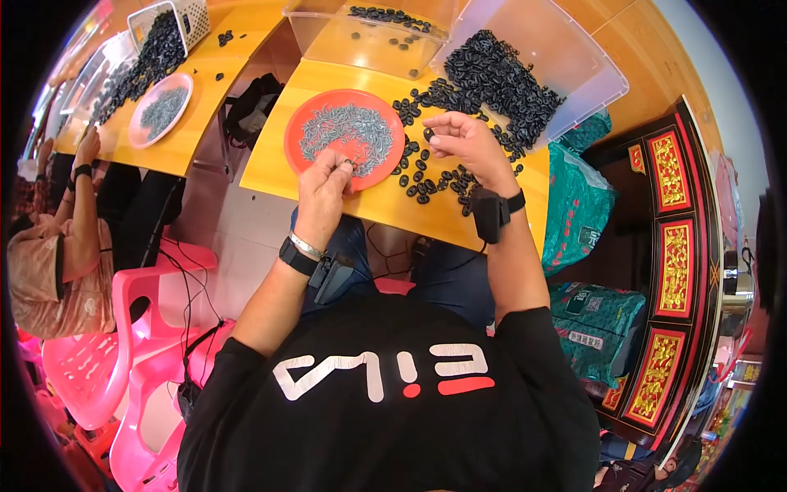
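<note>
My left hand (pixel 321 190) hovers over the near edge of an orange plate (pixel 297 123) heaped with small grey metal pieces (pixel 348 127), and its fingertips pinch one of them. My right hand (pixel 463 141) is raised just right of the plate, pinching a small black plastic ring between thumb and fingers. Loose black rings (pixel 426 176) lie scattered on the yellow wooden table (pixel 270 168) under and around that hand.
A tipped clear plastic bin (pixel 574 70) spills a big pile of black rings (pixel 500 78) at the back right; another clear bin (pixel 328 37) stands behind the plate. At the left table another person (pixel 61 262) sits by a pink plate (pixel 160 111). Pink plastic chairs (pixel 106 361) and green bags (pixel 578 205) flank me.
</note>
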`<state>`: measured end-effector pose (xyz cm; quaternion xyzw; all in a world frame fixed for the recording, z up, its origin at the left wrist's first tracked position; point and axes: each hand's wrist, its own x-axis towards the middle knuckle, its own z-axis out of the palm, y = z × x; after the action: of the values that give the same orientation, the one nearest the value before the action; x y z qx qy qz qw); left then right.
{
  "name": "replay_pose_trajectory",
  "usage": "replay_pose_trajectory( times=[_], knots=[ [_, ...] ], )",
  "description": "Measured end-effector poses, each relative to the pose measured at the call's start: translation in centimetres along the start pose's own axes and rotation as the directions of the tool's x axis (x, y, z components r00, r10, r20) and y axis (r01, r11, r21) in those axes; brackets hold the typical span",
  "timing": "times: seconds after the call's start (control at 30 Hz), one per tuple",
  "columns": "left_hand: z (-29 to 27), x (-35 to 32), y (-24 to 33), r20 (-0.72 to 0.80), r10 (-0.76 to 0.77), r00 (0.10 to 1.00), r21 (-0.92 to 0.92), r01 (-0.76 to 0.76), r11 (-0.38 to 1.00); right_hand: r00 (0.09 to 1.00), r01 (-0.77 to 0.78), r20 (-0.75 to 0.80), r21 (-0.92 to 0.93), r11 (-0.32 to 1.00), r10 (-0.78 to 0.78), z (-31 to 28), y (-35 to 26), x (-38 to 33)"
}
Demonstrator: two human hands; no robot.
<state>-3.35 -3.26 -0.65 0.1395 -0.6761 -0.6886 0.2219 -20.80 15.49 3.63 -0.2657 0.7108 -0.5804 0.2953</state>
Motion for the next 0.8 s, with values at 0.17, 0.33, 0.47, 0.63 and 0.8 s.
replay_pose_trajectory(
  times=[0.17,0.33,0.47,0.63,0.8],
  knots=[
    [0.3,-0.3,0.1,0.067,-0.05,0.997,-0.151,0.06,0.987,0.994,0.089,0.041,0.181,0.979,-0.098,2.2,-2.2,-2.4],
    [0.5,-0.7,1.1,0.115,-0.085,0.99,-0.255,0.112,0.96,0.992,0.013,0.109,0.408,0.913,-0.062,3.8,-2.2,-3.2],
    [0.6,-0.7,1.1,0.135,-0.082,0.988,-0.26,0.115,0.959,0.971,-0.068,0.214,0.674,0.736,-0.106,4.2,-0.5,-3.0],
    [0.6,-0.6,1.0,0.131,-0.095,0.987,-0.259,0.126,0.958,0.966,-0.088,0.233,0.713,0.696,-0.116,4.7,0.1,-2.8],
    [0.6,-1.0,1.5,0.146,-0.067,0.987,-0.255,0.103,0.961,0.994,0.009,0.09,0.46,0.888,-0.057,6.4,-0.8,-3.5]
  ],
)
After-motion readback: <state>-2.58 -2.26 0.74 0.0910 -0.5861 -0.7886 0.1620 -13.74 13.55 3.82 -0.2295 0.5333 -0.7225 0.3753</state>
